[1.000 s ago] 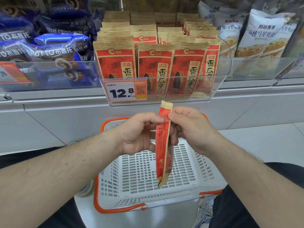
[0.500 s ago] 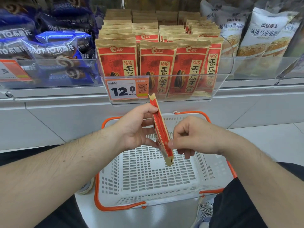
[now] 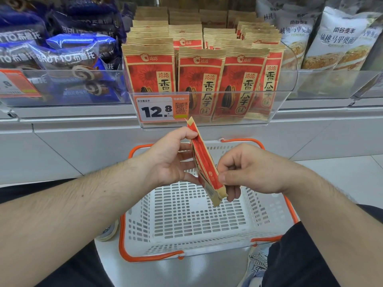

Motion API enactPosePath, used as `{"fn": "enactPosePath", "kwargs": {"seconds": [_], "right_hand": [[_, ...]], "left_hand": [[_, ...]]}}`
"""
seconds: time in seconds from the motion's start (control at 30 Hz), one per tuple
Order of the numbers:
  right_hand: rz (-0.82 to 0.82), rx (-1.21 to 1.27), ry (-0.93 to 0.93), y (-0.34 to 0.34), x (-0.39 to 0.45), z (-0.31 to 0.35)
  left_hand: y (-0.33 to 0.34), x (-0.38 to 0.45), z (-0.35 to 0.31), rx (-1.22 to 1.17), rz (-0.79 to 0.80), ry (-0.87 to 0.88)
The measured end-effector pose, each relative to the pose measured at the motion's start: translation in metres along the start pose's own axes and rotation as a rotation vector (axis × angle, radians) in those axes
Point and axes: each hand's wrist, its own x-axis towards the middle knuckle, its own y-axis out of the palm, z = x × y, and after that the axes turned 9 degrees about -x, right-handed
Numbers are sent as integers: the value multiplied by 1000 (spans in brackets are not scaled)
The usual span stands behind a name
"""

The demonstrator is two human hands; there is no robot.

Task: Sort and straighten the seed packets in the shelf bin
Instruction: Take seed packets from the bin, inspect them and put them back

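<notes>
Matt kraft-paper seed packets [image 3: 200,79], clear glossy plastic shelf bin [image 3: 290,83], white perforated plastic basket [image 3: 186,220], glossy blue wrappers [image 3: 78,56]

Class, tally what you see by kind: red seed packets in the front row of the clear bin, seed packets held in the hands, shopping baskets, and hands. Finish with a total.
Front-row seed packets in the clear bin: 4
Held seed packet: 1
Basket: 1
Hands, left hand and right hand: 2
Total: 8
</notes>
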Motion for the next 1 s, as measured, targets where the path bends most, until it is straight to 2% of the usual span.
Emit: {"fn": "enactPosePath", "kwargs": {"seconds": [0.13, 0.2, 0.27, 0.3, 0.33, 0.4, 0.5, 0.67, 0.9, 1.0], "right_hand": [[-88, 42, -22, 3, 0, 2], [-242, 100, -11, 5, 6, -2], [-421, 154, 79, 4, 14, -10], [-461, 182, 146, 3, 17, -13], [-442, 224, 210, 2, 19, -16], [-297, 350, 262, 2, 21, -20], [-166, 467, 179, 7, 22, -20], [-250, 441, 154, 10, 24, -19], [-448, 459, 159, 13, 29, -20], [-459, 443, 147, 10, 28, -21]], "left_hand": [[-1, 1, -3, -27, 53, 41], [-1, 0, -4, -43, 108, 55], [0, -2, -3, -79, 191, 63], [-1, -2, -3, -103, 230, 74], [-1, -3, -3, -128, 274, 85], [-2, -2, -4, -152, 335, 93], [-3, -3, -6, -174, 389, 99], [0, -8, -8, -128, 270, 118], [4, -10, -9, 94, 133, 339], [2, -9, -13, 159, 62, 377]]}}
